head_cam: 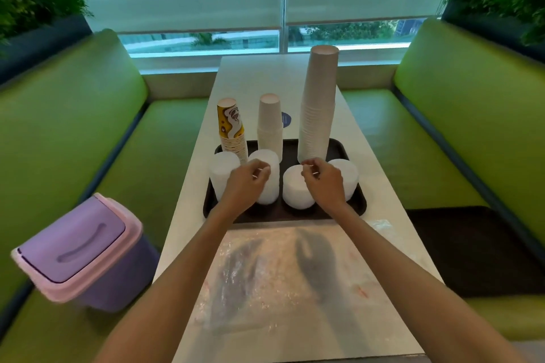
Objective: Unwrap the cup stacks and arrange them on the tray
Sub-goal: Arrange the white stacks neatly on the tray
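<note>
A black tray point(354, 206) on the white table point(380, 186) carries upside-down cup stacks. At the back are a yellow patterned stack point(231, 130), a white paper stack point(269, 124) and a tall white stack point(318, 103). In front stand several short white foam stacks, such as the one at the left point(222, 174) and the one at the right point(348, 177). My left hand point(246, 183) and my right hand point(324, 180) hover over the front stacks, each with fingertips pinched together. They appear to pinch a clear plastic wrap point(280, 274) that spreads over the near table.
A purple bin with a pink rim point(76, 247) sits on the green bench point(59, 132) at my left. Another green bench point(472, 127) is on the right. A window with blinds is behind the table, and plants flank it.
</note>
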`<action>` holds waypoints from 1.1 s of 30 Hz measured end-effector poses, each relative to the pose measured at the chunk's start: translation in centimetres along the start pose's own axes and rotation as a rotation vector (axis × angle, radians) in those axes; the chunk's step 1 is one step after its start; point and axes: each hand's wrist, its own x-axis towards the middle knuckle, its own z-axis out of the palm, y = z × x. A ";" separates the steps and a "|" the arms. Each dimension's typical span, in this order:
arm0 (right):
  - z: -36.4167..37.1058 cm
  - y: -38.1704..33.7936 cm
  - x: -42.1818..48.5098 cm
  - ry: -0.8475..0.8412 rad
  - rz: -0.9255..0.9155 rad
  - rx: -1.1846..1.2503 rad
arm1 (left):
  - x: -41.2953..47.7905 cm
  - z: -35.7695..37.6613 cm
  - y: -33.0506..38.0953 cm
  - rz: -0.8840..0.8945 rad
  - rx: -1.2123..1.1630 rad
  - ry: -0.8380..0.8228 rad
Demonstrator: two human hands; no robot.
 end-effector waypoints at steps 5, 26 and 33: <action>-1.1 -0.9 1.7 -0.060 -0.016 0.057 | 1.2 -1.7 0.3 -0.024 0.008 0.219; 5.8 -1.4 8.3 -0.626 -0.204 -0.504 | 5.8 -4.7 -7.4 -0.236 0.208 -0.038; 7.2 -0.8 9.5 -0.673 -0.153 -0.347 | 8.6 -5.1 -8.7 -0.194 0.255 -0.225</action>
